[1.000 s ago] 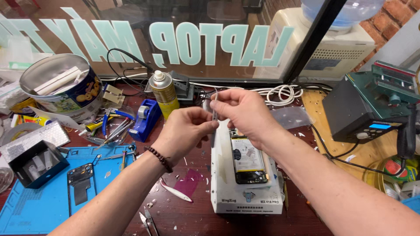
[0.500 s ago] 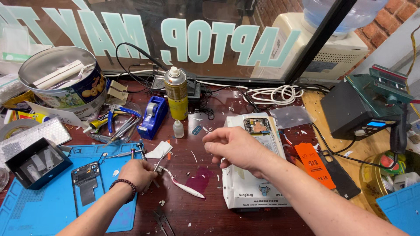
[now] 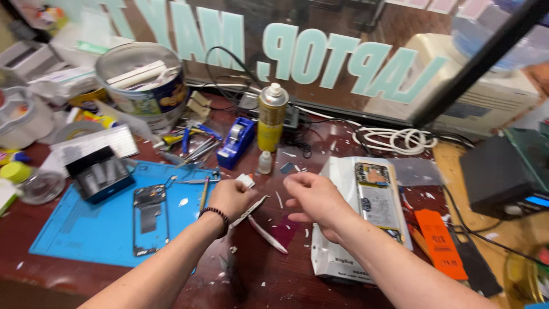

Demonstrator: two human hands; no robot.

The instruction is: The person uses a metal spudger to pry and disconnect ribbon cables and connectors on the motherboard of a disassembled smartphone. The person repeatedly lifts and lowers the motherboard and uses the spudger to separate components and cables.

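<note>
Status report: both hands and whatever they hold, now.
Left hand shut on thin metal tool. Right hand loosely curled, holding nothing visible, over the opened phone. White plastic pick lying between them.

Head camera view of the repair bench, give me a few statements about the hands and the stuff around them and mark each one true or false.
1. The left hand holds a thin metal tool. True.
2. The opened phone lies on the blue mat. False: it lies on a white box, right of the mat.
3. The spray can stands upright behind the hands. True.
4. The right hand presses flat on the opened phone. False: it is raised beside it, fingers curled.
5. A blue tape dispenser sits left of the spray can. True.
</note>
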